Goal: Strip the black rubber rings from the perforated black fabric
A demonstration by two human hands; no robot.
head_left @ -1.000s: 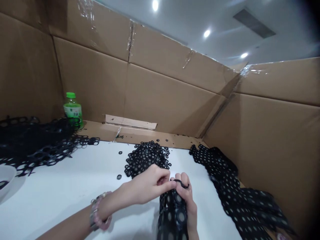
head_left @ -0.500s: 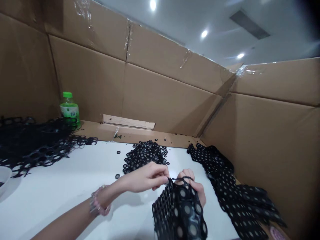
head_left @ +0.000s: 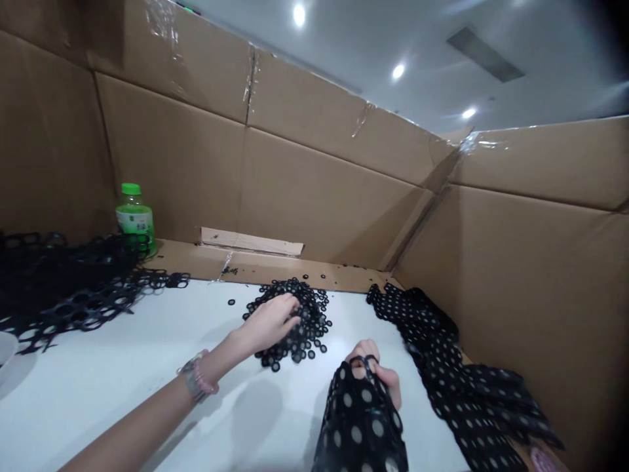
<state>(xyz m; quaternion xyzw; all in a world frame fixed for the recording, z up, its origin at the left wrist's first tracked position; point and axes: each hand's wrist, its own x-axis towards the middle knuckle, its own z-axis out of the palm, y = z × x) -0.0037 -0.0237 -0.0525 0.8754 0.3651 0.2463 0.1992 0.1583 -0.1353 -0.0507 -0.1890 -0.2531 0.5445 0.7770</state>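
My left hand [head_left: 270,321] reaches over a pile of small black rings with pale centres [head_left: 295,344] on the white table. Its thumb stands apart from the fingers, and their tips rest at the pile; no held ring can be made out. My right hand [head_left: 373,367] grips the upper edge of a black sheet with rows of pale round spots [head_left: 361,426]. A thin dark loop shows at its fingers. The sheet hangs toward the lower edge of the view, where its bottom is cut off.
A long black spotted sheet [head_left: 437,367] lies along the right cardboard wall [head_left: 531,282]. Black perforated netting [head_left: 63,282] is heaped at the left, before a green-capped bottle [head_left: 135,219]. A white bowl [head_left: 7,347] shows at the left edge. A cardboard strip [head_left: 250,241] lies at the back.
My left hand has left the top of the spotted sheet and moved up and left onto the ring pile. Several rings are now spread nearer me. My right hand keeps its grip.
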